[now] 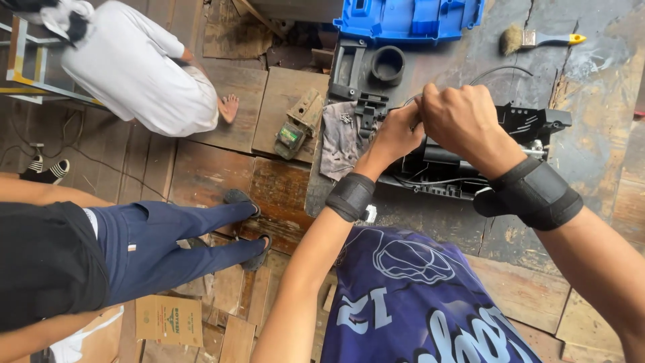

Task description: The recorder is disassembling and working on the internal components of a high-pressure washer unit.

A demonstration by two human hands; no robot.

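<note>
Over the desk [430,222], both hands are meeting above a black machine part [463,158]. The left hand [398,132] and the right hand [460,119] are each closing their fingers on a thin black wire [497,69].

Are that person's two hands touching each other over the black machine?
Touching. The head view shows the left hand pressed against the right hand, no gap, above the black machine.

The black housing [470,144] under both hands looks like matt moulded plastic. It lies on a table [591,101] of rough, worn wood with peeling stains. Left of the housing lies a grey crumpled cloth [336,141]; behind it, a glossy blue plastic cover [410,17]
</note>
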